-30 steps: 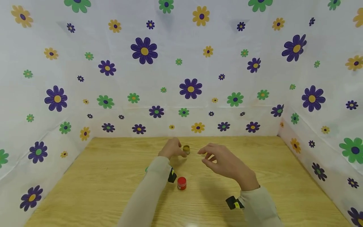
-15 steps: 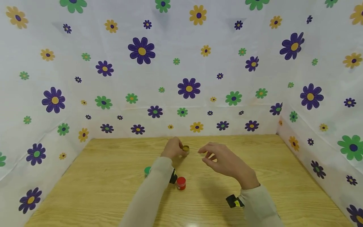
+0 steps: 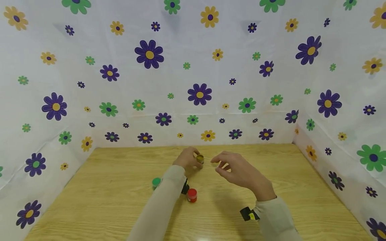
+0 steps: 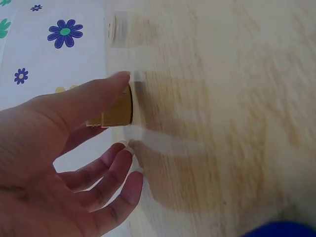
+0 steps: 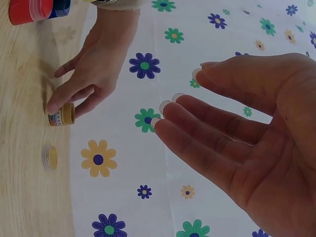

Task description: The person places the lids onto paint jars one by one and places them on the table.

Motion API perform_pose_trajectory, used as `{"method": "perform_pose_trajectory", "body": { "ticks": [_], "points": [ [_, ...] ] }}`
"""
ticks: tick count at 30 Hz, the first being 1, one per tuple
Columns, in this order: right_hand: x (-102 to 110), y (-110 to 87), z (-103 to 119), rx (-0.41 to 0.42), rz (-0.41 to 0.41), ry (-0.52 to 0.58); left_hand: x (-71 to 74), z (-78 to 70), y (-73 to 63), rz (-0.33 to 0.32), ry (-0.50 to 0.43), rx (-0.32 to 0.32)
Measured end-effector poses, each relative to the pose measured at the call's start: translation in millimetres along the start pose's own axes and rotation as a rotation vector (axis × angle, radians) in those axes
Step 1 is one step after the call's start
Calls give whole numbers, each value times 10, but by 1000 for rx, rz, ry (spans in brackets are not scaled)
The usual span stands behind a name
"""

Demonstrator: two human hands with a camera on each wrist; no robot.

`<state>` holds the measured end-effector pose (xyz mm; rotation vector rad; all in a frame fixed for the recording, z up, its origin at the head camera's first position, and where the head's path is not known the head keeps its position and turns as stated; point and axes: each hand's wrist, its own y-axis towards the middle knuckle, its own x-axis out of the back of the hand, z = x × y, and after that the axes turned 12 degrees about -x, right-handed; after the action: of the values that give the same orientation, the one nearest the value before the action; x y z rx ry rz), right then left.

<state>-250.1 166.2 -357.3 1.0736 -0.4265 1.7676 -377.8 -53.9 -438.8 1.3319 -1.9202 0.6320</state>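
A small jar of gold paint [image 3: 200, 159] stands near the back of the wooden table, its gold top facing up. My left hand [image 3: 187, 158] pinches it between thumb and fingers; the right wrist view shows the printed label on the jar [image 5: 61, 116]. In the left wrist view the thumb crosses in front of the gold jar [image 4: 117, 111], and the other fingers are loosely bent below. My right hand [image 3: 241, 170] hovers to the right with relaxed fingers, holding nothing. A small round clear lid [image 5: 50, 157] lies beyond the jar on the table.
A red paint jar [image 3: 192, 195] stands nearer, beside the left wrist strap. Left of the forearm is a jar with a green lid [image 3: 156, 182]. A blue jar [image 5: 60, 7] shows behind the red one. Flower-printed white sheeting [image 3: 169, 77] surrounds the wooden table [image 3: 120, 201].
My left hand has closed on the gold jar and shifted it slightly right. The left forearm has moved right, uncovering the green lid. My right hand has stayed nearly still.
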Motion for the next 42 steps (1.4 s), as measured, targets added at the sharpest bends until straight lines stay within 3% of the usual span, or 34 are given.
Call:
{"method": "perform_pose_trajectory", "body": {
  "ticks": [9, 15, 18, 23, 31, 35, 42],
  "points": [
    [-10, 7, -8, 7, 3, -2, -25, 90, 46, -29, 28, -69],
    [-34, 20, -54, -1, 4, 0, 122, 48, -64, -42, -17, -146],
    [-65, 38, -64, -6, 15, -11, 212, 18, -164, -55, -32, -210],
    [-120, 73, -85, -38, 24, -40, 310, -48, -440, -58, -94, -259],
    [-203, 178, -160, -153, 12, -107, 342, -40, -894, -89, -178, -258],
    [-322, 309, -241, -162, 35, -139, 329, -73, -1020, -83, -172, -251],
    [-579, 643, -467, -224, 43, -199, 319, -94, -1128, -85, -183, -248]
  ]
}}
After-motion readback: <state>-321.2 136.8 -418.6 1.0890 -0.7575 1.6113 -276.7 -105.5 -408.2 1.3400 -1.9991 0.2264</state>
